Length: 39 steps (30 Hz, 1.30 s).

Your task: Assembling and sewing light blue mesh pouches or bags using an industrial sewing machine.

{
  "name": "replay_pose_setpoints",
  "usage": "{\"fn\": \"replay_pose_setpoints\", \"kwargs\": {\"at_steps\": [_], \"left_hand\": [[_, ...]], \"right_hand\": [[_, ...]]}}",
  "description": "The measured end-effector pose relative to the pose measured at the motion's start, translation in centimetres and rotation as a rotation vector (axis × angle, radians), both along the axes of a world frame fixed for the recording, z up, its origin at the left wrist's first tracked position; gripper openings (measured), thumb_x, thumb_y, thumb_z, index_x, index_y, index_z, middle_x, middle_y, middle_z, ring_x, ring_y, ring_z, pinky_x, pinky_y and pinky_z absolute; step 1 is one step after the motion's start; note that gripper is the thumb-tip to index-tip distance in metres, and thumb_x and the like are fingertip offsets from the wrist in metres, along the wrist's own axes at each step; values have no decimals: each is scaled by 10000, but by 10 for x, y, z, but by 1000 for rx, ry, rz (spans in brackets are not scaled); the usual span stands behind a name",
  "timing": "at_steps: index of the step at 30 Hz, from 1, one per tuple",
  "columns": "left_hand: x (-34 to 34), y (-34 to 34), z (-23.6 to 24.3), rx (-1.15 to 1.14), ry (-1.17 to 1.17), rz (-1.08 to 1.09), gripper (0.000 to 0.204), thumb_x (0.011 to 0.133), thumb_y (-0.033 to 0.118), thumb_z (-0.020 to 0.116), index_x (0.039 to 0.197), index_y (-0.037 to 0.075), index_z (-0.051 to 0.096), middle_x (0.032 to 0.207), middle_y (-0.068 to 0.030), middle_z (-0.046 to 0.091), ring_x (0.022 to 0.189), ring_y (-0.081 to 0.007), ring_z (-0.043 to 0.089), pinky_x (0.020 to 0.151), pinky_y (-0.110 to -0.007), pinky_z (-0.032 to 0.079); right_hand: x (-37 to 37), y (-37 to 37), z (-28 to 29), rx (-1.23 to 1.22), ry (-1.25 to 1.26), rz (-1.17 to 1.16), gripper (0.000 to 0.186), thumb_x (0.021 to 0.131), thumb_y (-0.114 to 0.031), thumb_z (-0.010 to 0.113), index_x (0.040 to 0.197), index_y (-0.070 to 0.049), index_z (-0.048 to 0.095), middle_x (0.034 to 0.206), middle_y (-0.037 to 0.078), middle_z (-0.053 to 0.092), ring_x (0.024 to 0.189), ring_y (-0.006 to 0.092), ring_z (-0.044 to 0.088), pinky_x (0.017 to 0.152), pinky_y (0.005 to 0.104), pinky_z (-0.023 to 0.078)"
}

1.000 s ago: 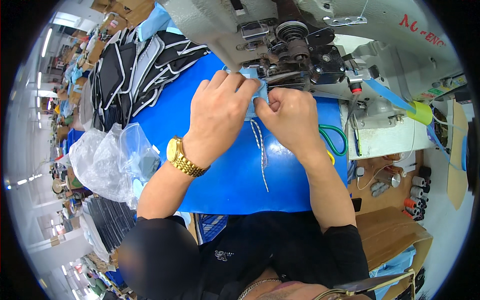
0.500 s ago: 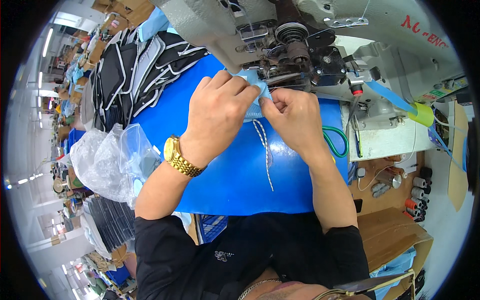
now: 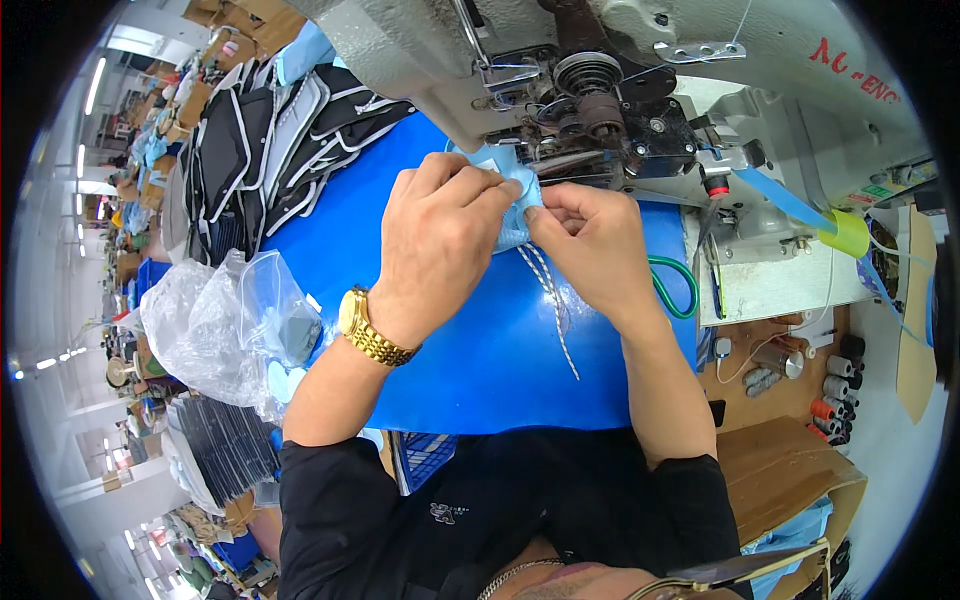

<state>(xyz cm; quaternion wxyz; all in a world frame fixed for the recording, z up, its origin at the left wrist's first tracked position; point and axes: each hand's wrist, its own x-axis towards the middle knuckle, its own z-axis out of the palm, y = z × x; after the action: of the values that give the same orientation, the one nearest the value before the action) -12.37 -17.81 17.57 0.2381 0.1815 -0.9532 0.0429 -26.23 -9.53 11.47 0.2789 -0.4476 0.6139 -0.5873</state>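
A light-blue fabric piece (image 3: 509,160) sits bunched in front of the industrial sewing machine (image 3: 620,25), close to its presser area. My left hand (image 3: 440,240) is closed on the fabric's left side, with thumb and forefinger pinching it. From the right, my right hand (image 3: 595,250) pinches the same piece between thumb and forefinger. The fingertips of both hands nearly meet on it. A black-and-white flecked cord (image 3: 561,330) hangs from beneath the fabric onto the blue table (image 3: 470,385). Part of the fabric is hidden by my fingers.
Black pieces with pale edging (image 3: 240,150) are piled at the table's far left. Clear plastic bags (image 3: 205,325) lie below them. Right of my right hand is a green hose loop (image 3: 690,290). Blue tape (image 3: 780,195) runs through a yellow roll (image 3: 847,232). Thread spools (image 3: 835,390) stand lower right.
Both hands and the fabric have shifted slightly nearer to me. My left forearm has moved a little right, and the cord's loose end has swung right.
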Motion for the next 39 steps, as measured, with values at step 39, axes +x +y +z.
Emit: {"fn": "replay_pose_setpoints", "kwargs": {"at_steps": [39], "left_hand": [[-10,8,0,44,68,50,207,721,26,687,920,79,705,843,-48,645,791,-237,572,694,-347,473]], "right_hand": [[6,-3,0,-10,-260,-22,159,862,-101,629,847,44,691,603,46,631,522,56,529,476,237,411]]}}
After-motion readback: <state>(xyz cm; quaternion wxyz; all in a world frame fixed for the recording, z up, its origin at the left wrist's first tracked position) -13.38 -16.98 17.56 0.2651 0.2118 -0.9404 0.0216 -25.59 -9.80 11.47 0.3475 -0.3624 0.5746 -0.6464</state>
